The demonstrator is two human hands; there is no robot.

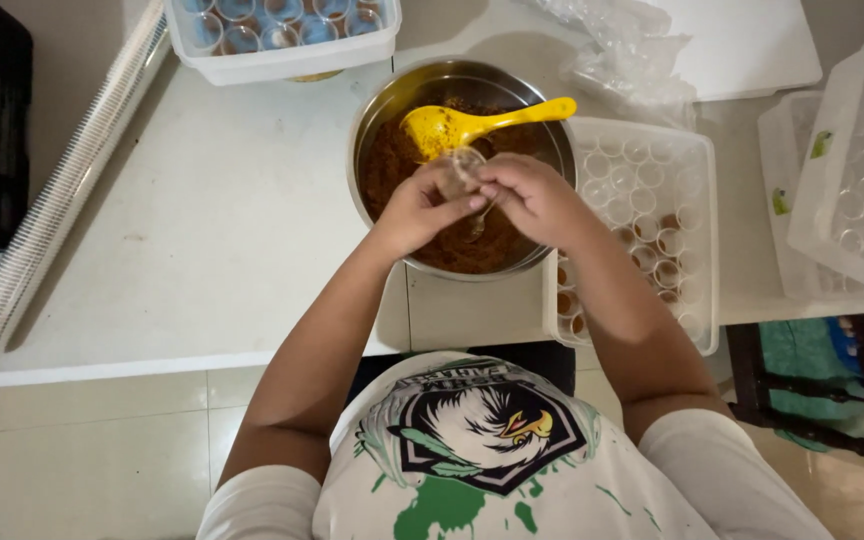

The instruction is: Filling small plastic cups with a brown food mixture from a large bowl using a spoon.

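Fingers [472,198] pinch small cup [466,163]; yellow ladle [482,124] beside.

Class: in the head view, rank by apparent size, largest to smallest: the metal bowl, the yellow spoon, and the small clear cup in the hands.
1. Metal bowl
2. Yellow spoon
3. Small clear cup, partly hidden by the left hand and right hand, yet clearly the smallest.

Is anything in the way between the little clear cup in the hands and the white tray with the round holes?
Nothing visible blocks it. The small clear plastic cup sits between the left hand and right hand, over the round steel bowl. The white plastic tray of round slots lies right beside the bowl, open on top.
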